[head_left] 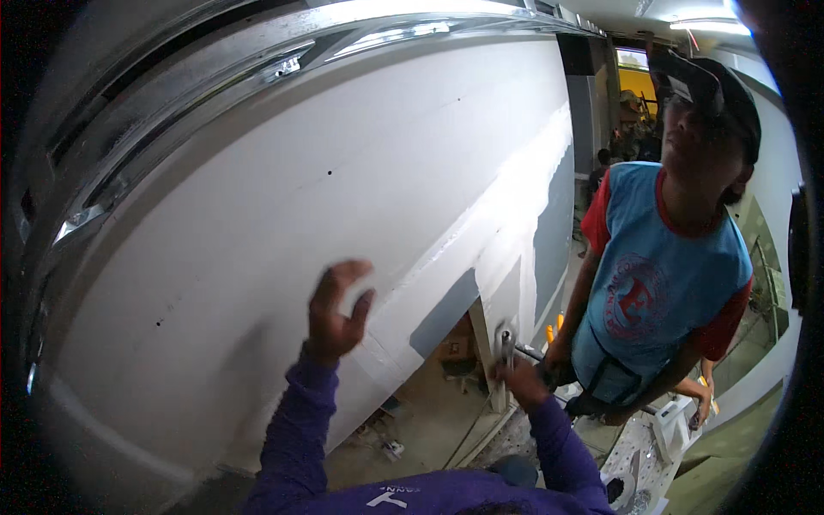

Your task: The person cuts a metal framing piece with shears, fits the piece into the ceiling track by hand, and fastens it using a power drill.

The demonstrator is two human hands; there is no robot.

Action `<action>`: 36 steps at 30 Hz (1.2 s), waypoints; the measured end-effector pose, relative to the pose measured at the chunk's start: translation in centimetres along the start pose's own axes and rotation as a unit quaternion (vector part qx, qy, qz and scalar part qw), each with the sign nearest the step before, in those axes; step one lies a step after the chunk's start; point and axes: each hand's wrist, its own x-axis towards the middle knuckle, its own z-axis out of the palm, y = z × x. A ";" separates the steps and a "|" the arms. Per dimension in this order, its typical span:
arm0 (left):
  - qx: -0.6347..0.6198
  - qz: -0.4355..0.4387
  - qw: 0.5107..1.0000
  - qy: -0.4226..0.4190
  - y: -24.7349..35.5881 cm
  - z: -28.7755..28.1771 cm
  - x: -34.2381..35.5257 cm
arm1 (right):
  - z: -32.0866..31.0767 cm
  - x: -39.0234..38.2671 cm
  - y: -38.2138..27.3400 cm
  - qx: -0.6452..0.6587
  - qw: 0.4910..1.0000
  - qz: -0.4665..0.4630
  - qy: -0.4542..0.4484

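Observation:
My left hand [337, 311] is raised with fingers curled and apart, against the face of a large white plasterboard panel [283, 215], holding nothing. Lower down, my right hand [519, 378] is closed around a small metal tool [505, 339] at the panel's lower edge. Both of my arms are in purple sleeves. A metal ceiling track [215, 77] runs above the panel.
A co-worker in a blue and red shirt [665, 275] and a dark cap stands close on my right, one hand by a white platform [639, 455]. Below the panel is a gap showing the floor with debris [386, 438]. Other people stand far back in the room [601, 167].

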 end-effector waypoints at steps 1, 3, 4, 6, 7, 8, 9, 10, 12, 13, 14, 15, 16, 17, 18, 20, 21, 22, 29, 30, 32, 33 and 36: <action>0.036 0.018 0.999 0.030 -0.7 -0.9 2.3 | -0.2 0.4 -7.3 0.051 0.995 -0.071 0.049; 0.098 0.066 0.990 0.081 -0.8 -2.8 7.4 | -1.5 4.8 -12.1 0.078 0.931 -0.351 0.058; 0.135 0.096 0.981 0.102 -1.1 -4.0 10.0 | -1.9 5.3 -17.9 -0.079 0.940 -0.294 0.152; 0.244 0.150 0.950 0.124 -3.4 -6.2 13.4 | -2.0 8.8 -24.6 -0.072 0.833 -0.521 0.173; 0.283 0.128 0.942 0.127 -4.4 -6.9 14.8 | -2.0 10.3 -26.7 -0.174 0.813 -0.516 0.206; 0.310 0.111 0.934 0.136 -4.9 -6.7 16.6 | -3.3 12.0 -29.0 -0.222 0.743 -0.574 0.263; 0.311 0.112 0.934 0.137 -5.6 -6.3 18.5 | -4.4 13.6 -31.3 -0.242 0.701 -0.599 0.302; 0.360 0.126 0.915 0.127 -6.2 -6.9 19.7 | -4.6 15.4 -33.7 -0.251 0.658 -0.623 0.341; 0.414 0.136 0.892 0.116 -7.5 -6.5 22.0 | -5.6 19.3 -38.0 -0.285 0.607 -0.631 0.389; 0.431 0.143 0.884 0.116 -8.1 -6.2 22.9 | -6.3 20.5 -40.8 -0.287 0.530 -0.672 0.431; 0.445 0.151 0.875 0.117 -8.9 -5.8 23.8 | -6.7 22.6 -42.8 -0.311 0.486 -0.681 0.451; 0.441 0.124 0.883 0.103 -9.8 -6.0 24.4 | -6.6 23.4 -44.9 -0.303 0.463 -0.695 0.460; 0.450 0.124 0.878 0.105 -10.6 -5.9 25.1 | -6.9 25.2 -46.8 -0.328 0.415 -0.692 0.491; 0.442 0.130 0.883 0.095 -11.3 -5.7 25.7 | -7.2 26.0 -48.4 -0.323 0.375 -0.704 0.509; 0.433 0.137 0.887 0.086 -11.8 -5.6 26.3 | -7.4 26.6 -49.8 -0.317 0.334 -0.715 0.526; 0.417 0.083 0.899 0.100 -12.3 -4.4 26.8 | -7.5 27.8 -51.4 -0.335 0.360 -0.721 0.489; 0.448 0.094 0.881 0.117 -12.7 -3.8 26.5 | -7.6 28.2 -52.4 -0.357 0.386 -0.720 0.452; 0.478 0.110 0.861 0.135 -13.1 -3.4 26.6 | -6.7 29.8 -53.2 -0.365 0.312 -0.703 0.525; 0.470 0.151 0.859 0.138 -14.4 -3.1 26.5 | -4.9 31.2 -56.1 -0.325 0.320 -0.753 0.475; 0.422 0.138 0.882 0.158 -14.4 -2.9 26.6 | -4.9 31.6 -56.1 -0.328 0.320 -0.756 0.468; 0.466 0.122 0.863 0.150 -14.5 -3.3 26.6 | -5.0 30.9 -56.3 -0.331 0.321 -0.760 0.458; 0.506 0.108 0.844 0.140 -14.6 -3.5 26.5 | -4.9 30.6 -56.5 -0.337 0.310 -0.762 0.458; 0.476 0.143 0.854 0.154 -14.5 -3.2 26.7 | -4.5 31.0 -56.4 -0.336 0.308 -0.768 0.450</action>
